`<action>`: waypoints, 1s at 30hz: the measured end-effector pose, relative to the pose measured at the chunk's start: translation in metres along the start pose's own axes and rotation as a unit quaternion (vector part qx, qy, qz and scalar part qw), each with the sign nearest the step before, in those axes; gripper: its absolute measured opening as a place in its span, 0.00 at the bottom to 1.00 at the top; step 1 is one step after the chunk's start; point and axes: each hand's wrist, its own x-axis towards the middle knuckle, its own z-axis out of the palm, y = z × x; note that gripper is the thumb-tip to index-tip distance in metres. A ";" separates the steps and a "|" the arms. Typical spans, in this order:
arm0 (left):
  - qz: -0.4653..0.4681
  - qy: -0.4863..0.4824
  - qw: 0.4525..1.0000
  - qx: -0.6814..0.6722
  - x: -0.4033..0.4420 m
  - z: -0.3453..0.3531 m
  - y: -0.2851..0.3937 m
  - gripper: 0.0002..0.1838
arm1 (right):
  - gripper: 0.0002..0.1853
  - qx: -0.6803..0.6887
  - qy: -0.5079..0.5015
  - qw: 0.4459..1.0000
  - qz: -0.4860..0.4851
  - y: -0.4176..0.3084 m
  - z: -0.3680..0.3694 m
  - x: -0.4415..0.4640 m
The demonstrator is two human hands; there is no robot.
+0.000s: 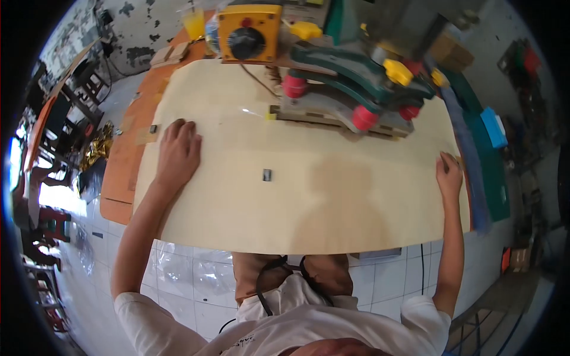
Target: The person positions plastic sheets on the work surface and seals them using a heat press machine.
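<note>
A large cream sheet (237,213) covers most of the tabletop in front of me. My left hand (180,151) rests on its left part, palm down, with the fingers stretched forward and slightly bent. At the sheet's right edge, my right hand (449,174) is closed, its fingers curled against that edge; the fingertips are partly hidden. A small dark metallic block (267,175) lies on the sheet between the two hands. Another small dark block (153,129) sits just past the sheet's left edge, near my left hand.
A machine with dark green arms (338,77), red knobs and yellow knobs stands over the sheet's far side. Beside it is a yellow control box (249,35) with a black dial. A cup of orange drink (193,25) stands at the back left. A blue box (494,127) lies at right.
</note>
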 end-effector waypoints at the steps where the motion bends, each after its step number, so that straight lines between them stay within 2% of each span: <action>1: -0.003 -0.006 1.000 0.000 -0.002 0.003 -0.001 0.17 | 0.16 0.000 -0.008 1.000 0.014 0.000 0.000 0.000; 5: 0.000 -0.008 0.999 0.034 -0.001 -0.001 -0.002 0.20 | 0.16 -0.014 -0.016 1.000 0.022 -0.006 -0.002 0.002; 8: -0.030 -0.007 0.999 0.022 0.000 -0.007 0.006 0.21 | 0.16 -0.019 -0.023 0.999 0.023 -0.007 -0.003 0.003; 15: -0.027 0.009 0.999 0.017 -0.001 -0.004 0.007 0.21 | 0.17 -0.005 -0.029 0.999 0.023 -0.005 -0.003 0.000; 21: -0.006 0.049 0.998 0.042 -0.005 0.009 -0.011 0.20 | 0.18 0.045 -0.053 0.995 0.070 -0.006 -0.004 0.000; 23: 0.037 0.042 0.993 0.105 -0.005 0.014 -0.017 0.19 | 0.17 0.034 -0.030 0.998 0.041 -0.002 -0.003 0.001; 24: 0.032 0.042 0.993 0.106 -0.006 0.013 -0.013 0.19 | 0.17 0.035 -0.032 0.998 0.036 -0.002 -0.005 0.001; 26: -0.004 0.052 0.996 0.071 -0.006 0.003 -0.002 0.19 | 0.16 0.051 0.035 0.998 -0.021 -0.005 -0.011 -0.002; 30: -0.013 0.053 0.995 0.082 -0.008 -0.012 0.009 0.19 | 0.14 0.120 0.054 0.991 -0.020 -0.014 -0.035 -0.009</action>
